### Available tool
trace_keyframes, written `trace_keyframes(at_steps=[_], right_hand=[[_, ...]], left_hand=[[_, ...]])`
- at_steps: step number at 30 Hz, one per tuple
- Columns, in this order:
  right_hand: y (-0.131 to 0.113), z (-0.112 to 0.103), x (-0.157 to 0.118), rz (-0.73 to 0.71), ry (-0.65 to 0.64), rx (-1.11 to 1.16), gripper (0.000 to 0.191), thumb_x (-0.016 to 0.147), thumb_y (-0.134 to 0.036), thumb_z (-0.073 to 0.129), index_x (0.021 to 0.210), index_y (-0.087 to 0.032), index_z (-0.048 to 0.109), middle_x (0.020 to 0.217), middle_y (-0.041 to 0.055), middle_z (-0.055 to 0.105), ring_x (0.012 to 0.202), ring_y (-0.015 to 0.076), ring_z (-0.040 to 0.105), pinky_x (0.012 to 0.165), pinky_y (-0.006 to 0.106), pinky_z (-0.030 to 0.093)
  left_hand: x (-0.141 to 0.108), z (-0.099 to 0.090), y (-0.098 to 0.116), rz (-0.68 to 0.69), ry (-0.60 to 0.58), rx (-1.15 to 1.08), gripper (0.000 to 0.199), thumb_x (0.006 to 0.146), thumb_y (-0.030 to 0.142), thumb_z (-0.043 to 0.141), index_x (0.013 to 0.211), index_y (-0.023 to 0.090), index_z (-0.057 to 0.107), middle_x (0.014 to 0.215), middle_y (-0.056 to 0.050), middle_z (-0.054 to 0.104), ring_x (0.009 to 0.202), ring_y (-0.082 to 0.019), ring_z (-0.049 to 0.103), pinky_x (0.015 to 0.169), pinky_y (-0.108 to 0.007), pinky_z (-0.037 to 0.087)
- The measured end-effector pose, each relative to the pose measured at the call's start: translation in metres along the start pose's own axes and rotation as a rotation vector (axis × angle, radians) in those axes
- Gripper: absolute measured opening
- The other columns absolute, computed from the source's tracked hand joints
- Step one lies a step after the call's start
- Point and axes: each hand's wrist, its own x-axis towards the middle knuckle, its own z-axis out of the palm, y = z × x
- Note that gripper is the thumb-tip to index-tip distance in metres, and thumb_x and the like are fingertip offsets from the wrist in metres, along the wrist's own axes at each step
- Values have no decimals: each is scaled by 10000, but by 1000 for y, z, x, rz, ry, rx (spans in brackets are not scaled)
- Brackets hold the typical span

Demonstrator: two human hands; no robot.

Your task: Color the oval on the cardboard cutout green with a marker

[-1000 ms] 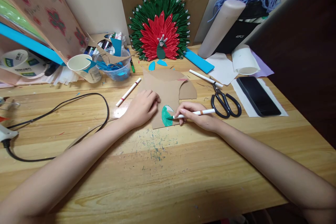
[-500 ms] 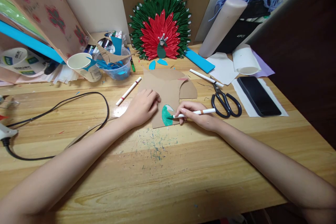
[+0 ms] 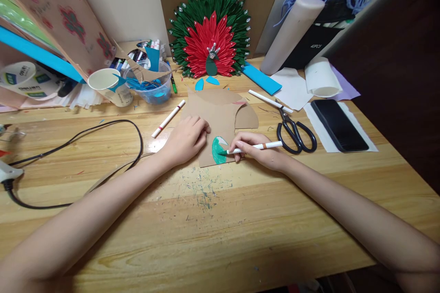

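My right hand is closed around a white marker with a brown band. The marker's green tip touches a small rounded shape, mostly green with a white patch near its top right. This shape lies on a piece of brown cardboard, near its front edge. Palm down on the left part of the cardboard rests my left hand, its fingers loosely bent and nothing seen in them. Another white marker with red bands lies just beyond my left hand.
Black-handled scissors and a phone lie to the right. At the back stands a green and red peacock craft. A paper cup and a plastic tub of scraps stand back left. A black cable loops at left.
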Motion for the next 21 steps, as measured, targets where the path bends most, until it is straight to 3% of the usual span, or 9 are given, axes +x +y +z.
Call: trace_keyframes(at_steps=[21], right_hand=[[-1, 0, 0, -8, -4, -5, 294, 922, -423, 497, 867, -166, 628, 717, 21, 652, 677, 129, 633, 656, 256, 492]], left_hand=[[0, -1, 0, 2, 8, -6, 126, 886, 176, 388, 908, 183, 512, 911, -49, 588, 855, -164, 507, 762, -313, 402]])
